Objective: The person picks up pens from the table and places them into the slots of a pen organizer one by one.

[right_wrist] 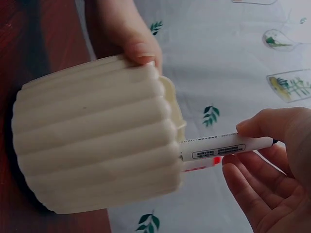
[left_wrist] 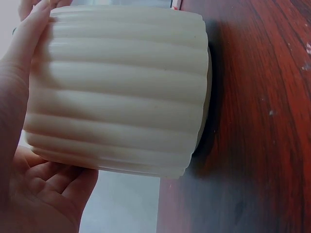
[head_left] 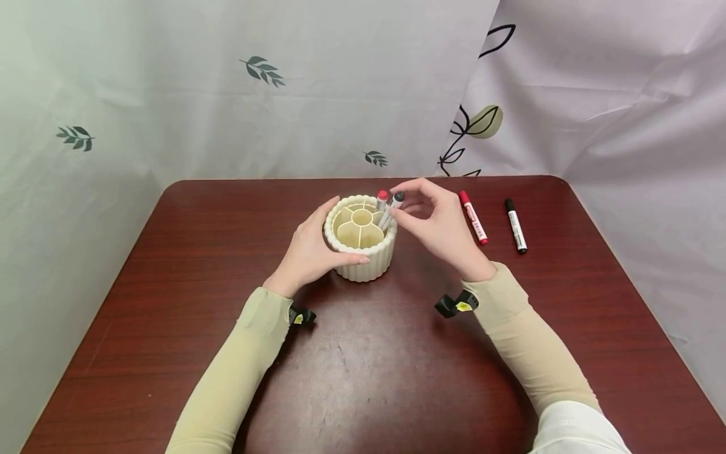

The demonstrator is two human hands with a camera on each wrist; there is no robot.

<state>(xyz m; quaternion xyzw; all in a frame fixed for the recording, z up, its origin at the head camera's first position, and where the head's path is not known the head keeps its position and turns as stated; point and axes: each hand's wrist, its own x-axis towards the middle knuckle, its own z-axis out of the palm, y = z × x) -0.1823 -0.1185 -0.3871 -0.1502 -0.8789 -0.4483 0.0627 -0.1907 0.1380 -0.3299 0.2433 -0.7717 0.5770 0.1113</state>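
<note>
On the surface (head_left: 363, 366), the holder (head_left: 371, 268) is gripped by the left hand (head_left: 309, 249); partly inside it, beside a red-ended marker (head_left: 382, 197), a black-ended marker (right_wrist: 214, 146) is pinched by the right hand (head_left: 439, 224). Right of the holder, a red pen (head_left: 473, 217) is seen.

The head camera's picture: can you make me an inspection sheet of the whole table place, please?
Surface: table, reddish-brown, wood-grained.
Job's things: cream holder, upright; red-ended marker inside; black-ended marker partly inside; loose red marker and loose black-and-white marker lying to the holder's right.
Clutter: nothing seen.
Hands: left hand grips the holder; right hand pinches the black-ended marker.
Cables: nothing seen.
Surroundings: pale cloth with leaf prints behind the table.
</note>
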